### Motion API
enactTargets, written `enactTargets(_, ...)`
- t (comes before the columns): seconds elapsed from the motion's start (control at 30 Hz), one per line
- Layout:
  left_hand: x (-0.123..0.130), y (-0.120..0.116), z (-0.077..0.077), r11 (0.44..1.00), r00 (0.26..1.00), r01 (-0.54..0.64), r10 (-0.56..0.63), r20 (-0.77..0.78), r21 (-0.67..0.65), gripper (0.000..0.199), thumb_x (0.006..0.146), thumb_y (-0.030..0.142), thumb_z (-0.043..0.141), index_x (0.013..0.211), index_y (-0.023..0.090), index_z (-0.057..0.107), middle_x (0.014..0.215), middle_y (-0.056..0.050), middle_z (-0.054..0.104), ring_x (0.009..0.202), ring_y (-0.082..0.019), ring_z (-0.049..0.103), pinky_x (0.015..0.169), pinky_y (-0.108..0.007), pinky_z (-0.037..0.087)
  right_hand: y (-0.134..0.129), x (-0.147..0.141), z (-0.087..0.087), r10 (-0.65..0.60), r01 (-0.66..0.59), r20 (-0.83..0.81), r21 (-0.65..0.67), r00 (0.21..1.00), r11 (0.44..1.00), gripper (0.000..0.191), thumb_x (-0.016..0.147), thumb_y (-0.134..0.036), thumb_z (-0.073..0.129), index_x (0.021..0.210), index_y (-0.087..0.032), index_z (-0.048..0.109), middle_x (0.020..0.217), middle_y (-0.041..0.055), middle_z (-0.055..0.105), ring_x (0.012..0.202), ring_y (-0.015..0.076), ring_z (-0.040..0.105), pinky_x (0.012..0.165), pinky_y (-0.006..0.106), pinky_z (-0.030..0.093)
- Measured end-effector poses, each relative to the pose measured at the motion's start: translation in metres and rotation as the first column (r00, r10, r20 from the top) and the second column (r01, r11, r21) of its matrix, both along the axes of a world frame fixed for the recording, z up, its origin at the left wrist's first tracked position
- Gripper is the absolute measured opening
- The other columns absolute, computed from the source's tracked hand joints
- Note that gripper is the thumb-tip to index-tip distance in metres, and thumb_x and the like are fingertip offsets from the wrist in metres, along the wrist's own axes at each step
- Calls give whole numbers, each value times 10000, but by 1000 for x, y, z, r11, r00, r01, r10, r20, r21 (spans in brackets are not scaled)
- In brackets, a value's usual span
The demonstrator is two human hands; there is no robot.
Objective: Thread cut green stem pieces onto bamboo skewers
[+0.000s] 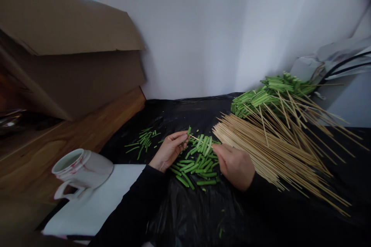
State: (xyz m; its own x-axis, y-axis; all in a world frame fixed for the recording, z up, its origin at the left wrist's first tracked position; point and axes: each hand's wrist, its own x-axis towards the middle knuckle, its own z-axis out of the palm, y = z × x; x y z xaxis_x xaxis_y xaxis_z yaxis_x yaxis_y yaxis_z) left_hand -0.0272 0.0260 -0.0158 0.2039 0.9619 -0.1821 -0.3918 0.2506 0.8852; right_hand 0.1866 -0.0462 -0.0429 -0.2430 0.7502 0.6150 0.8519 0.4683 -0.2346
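Observation:
My left hand (171, 149) pinches a short green stem piece (189, 130) at the pointed end of a thin wooden skewer (194, 137). Several green pieces (205, 144) are threaded side by side on that skewer. Its other end is inside my closed right hand (236, 165). Below both hands, loose cut green stems (191, 168) lie in a pile on black plastic sheeting (185, 208). To the right, many bare wooden skewers (269, 150) are spread out, and behind them filled green skewers (256, 100) are heaped.
A white mug (97, 168) stands on a white sheet (116, 197) at the left. A smaller scatter of stems (145, 139) lies left of my hands. Behind the mug is a large cardboard box (87, 73). A plastic bag (339, 56) is at the far right.

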Motion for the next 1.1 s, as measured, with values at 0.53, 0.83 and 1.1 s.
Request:
enactTargets(0.53,0,-2,1,998,999,29,-28,20,-47,178,623,84,814,784,93,741,779,-62,724,680,-103,640,647,-200,505,-2,-1,-1,12,-12,-2,-30,1000,999,282,917,-131,381,1007,-178,645,809,35,665,715,141,603,643,258,362)
enactTargets(0.83,0,-2,0,998,999,49,-49,10,-51,164,646,82,800,792,102,730,777,-61,718,676,-100,643,650,-196,511,-2,-2,-2,43,-45,-45,-43,998,998,279,916,-133,377,994,-174,641,843,41,670,756,144,615,673,249,386)
enactTargets(1.1,0,-1,-4,995,995,68,-62,79,-78,159,672,95,783,807,118,702,744,-33,687,617,-76,614,597,-178,508,-2,-5,-4,66,-70,-75,-47,995,996,268,899,-114,385,984,-176,631,874,46,675,795,156,631,706,257,407)
